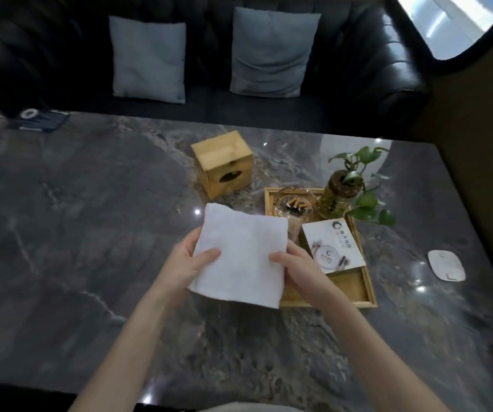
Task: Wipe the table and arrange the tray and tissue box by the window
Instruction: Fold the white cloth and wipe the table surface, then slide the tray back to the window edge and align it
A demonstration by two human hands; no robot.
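A folded white cloth [241,254] is held above the dark marble table [90,233], gripped on its left edge by my left hand [190,263] and on its right edge by my right hand [294,267]. Behind the cloth stands a wooden tissue box [224,163], tipped so its oval slot faces me. To the right lies a wooden tray [355,288] carrying a glass ashtray [294,205] with cigarette butts, a plant in a glass jar [340,196] and a white printed card box [333,246]. The cloth hides the tray's left edge.
A black leather sofa [358,84] with two grey cushions [148,59] runs along the table's far side. The window [453,19] is at the upper right. A white oval coaster [446,265] lies right of the tray. Dark leaflets [38,120] sit at the far left corner.
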